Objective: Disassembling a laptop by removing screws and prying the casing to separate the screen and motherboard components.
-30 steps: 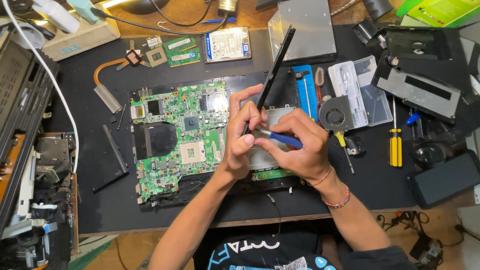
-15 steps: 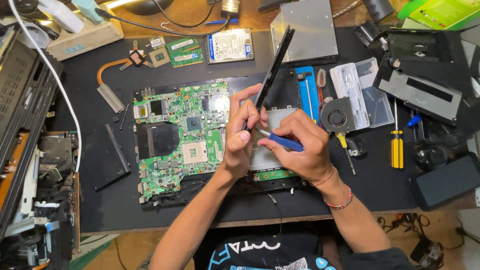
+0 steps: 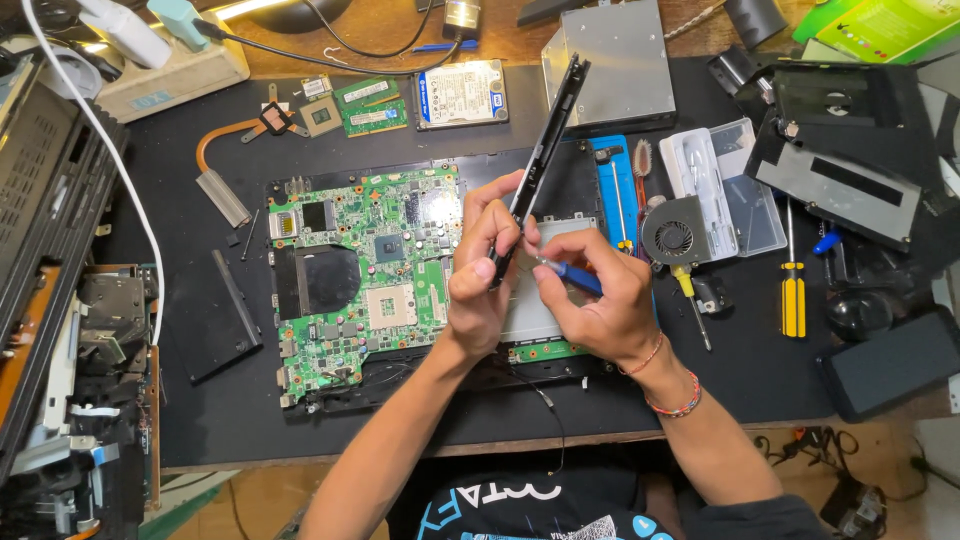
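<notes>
The left hand (image 3: 478,270) has its fingers clamped on a thin black drive (image 3: 545,150), tilted over the green motherboard (image 3: 365,270). The right hand (image 3: 600,295) grips a blue screwdriver (image 3: 570,275), its tip touching the drive.

One head-worn camera is looking almost straight down at the tabletop (image 3: 200,420) from above the person's own chest, facing away from the body toward twelve o'clock. It is sitting fairly near: the black mat is filling most of the frame, with the forearms entering from six o'clock and the left hand (image 3: 482,272) and right hand (image 3: 597,290) meeting near the centre. The green motherboard (image 3: 365,275) is lying toward nine o'clock of centre. There is only this single view.
</notes>
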